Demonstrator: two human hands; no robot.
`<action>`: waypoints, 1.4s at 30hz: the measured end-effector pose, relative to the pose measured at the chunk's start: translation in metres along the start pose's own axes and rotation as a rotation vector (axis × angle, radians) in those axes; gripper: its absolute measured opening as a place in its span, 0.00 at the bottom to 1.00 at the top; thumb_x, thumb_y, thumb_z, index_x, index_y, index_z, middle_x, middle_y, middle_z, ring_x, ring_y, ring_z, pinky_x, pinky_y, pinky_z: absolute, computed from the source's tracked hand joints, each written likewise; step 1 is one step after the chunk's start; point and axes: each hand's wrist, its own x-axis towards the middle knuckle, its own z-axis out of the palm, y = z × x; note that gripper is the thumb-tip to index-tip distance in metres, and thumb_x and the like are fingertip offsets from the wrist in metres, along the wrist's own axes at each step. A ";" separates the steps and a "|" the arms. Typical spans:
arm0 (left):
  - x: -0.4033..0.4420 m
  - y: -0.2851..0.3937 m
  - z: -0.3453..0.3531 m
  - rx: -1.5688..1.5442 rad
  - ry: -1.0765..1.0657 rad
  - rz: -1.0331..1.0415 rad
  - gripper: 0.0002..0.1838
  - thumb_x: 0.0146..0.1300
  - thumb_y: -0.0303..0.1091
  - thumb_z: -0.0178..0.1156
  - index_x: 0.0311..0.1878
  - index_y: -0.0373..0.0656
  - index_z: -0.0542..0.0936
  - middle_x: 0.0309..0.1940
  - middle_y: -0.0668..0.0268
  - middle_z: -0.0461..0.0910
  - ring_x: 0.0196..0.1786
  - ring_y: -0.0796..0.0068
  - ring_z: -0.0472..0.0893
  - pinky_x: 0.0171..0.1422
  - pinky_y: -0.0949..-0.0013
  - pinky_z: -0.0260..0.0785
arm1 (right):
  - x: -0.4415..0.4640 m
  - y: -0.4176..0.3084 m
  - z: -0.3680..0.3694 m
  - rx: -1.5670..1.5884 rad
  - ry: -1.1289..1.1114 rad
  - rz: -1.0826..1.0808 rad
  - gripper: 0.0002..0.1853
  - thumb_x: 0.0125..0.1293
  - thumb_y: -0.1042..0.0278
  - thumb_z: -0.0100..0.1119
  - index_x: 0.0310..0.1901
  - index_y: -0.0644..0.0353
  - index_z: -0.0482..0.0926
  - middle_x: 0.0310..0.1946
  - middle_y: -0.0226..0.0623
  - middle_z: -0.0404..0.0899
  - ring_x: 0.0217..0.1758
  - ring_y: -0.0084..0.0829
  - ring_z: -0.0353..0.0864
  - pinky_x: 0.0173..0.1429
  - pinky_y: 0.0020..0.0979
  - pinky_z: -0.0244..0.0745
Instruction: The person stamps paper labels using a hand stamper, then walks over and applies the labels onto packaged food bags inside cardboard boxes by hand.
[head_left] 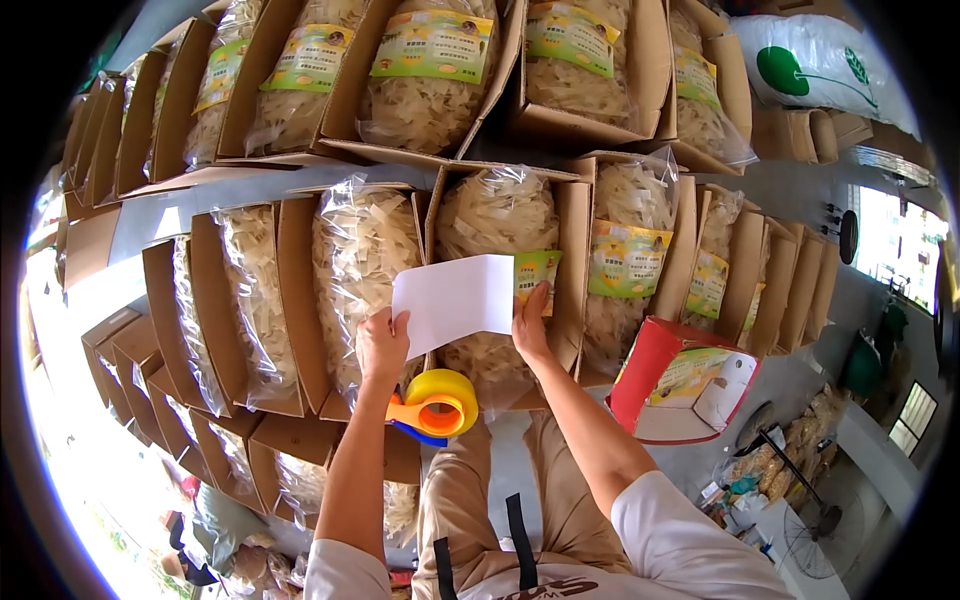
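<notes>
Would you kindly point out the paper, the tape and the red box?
Paper [455, 300]: head view, middle of the sheet.
Tape [445, 383]: head view, upper part of the roll.
Red box [644, 374]: head view, left wall.

Yellow-and-green printed labels [432, 45] on clear plastic bags of pale, flat strips [420, 105] bore characters too small to read. Dark lettering on the white cloth shirt [680, 530] showed an S.

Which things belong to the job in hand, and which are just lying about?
Likely in use:
white sheet in the left hand
cartons of bagged pale strips
tape dispenser
red box with labels

Likely lying about:
white printed sack
fan
</notes>
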 end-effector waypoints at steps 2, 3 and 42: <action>-0.003 0.006 -0.016 0.041 -0.006 -0.026 0.12 0.56 0.35 0.61 0.23 0.37 0.76 0.18 0.51 0.75 0.26 0.46 0.76 0.30 0.54 0.67 | -0.002 0.013 0.010 0.034 -0.091 0.146 0.38 0.73 0.53 0.35 0.68 0.76 0.33 0.71 0.64 0.30 0.75 0.56 0.29 0.76 0.44 0.28; -0.004 0.004 -0.022 0.061 0.050 -0.025 0.12 0.57 0.35 0.61 0.24 0.37 0.76 0.19 0.50 0.75 0.26 0.46 0.76 0.30 0.53 0.67 | -0.002 0.010 0.009 0.081 -0.049 0.121 0.38 0.73 0.51 0.37 0.69 0.74 0.35 0.71 0.64 0.33 0.75 0.56 0.30 0.76 0.48 0.29; -0.225 0.137 -0.017 -0.989 -0.543 -0.089 0.16 0.50 0.16 0.39 0.39 0.37 0.73 0.22 0.72 0.69 0.22 0.88 0.63 0.26 0.82 0.54 | -0.088 0.147 -0.348 -0.060 0.573 0.546 0.30 0.54 0.67 0.69 0.56 0.65 0.67 0.50 0.43 0.70 0.51 0.37 0.71 0.53 0.36 0.69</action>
